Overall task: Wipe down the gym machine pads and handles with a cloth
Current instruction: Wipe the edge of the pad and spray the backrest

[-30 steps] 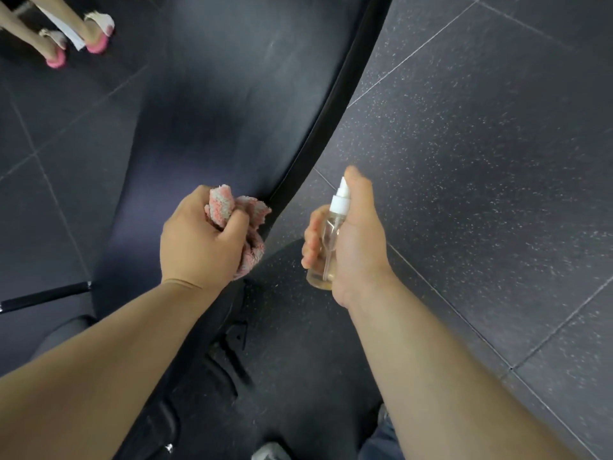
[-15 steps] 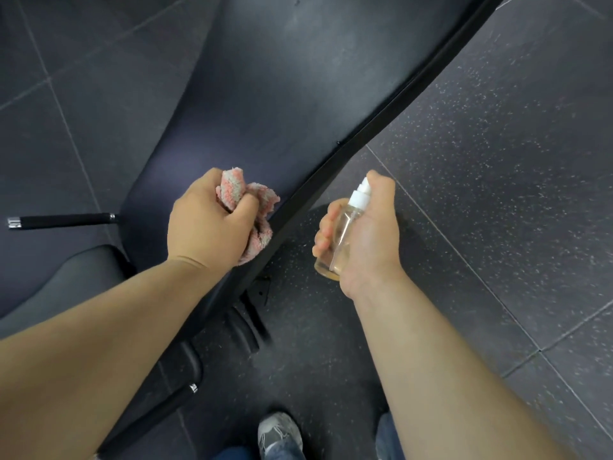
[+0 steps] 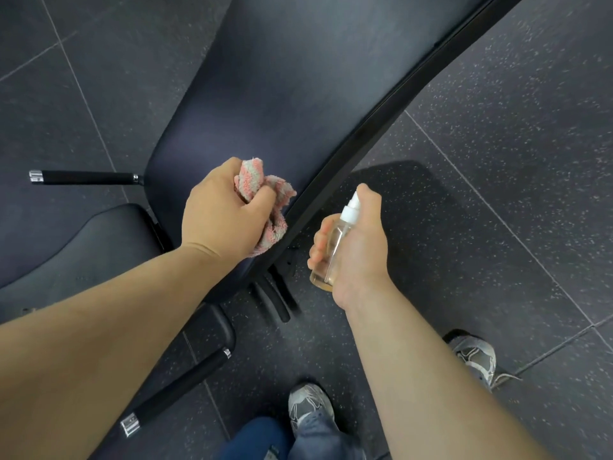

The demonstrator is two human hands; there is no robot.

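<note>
left hand (image 3: 225,217) grips a bunched pink-and-grey striped terry cloth (image 3: 265,200), frayed edge hanging, over the lower right part of the long dark back pad (image 3: 298,78), near its black edge trim. cloth-to-pad contact hard to tell. right hand (image 3: 358,247) wraps a clear spray bottle (image 3: 335,247) with a white nozzle, beside the pad edge. seat pad (image 3: 83,254) lower left, partly behind the forearm. two black handles (image 3: 86,178), (image 3: 179,390). pad top cut off.

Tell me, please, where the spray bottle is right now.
In the head view the right hand grips the spray bottle right of centre, above the floor, just beside the back pad's edge and the cloth.
</note>
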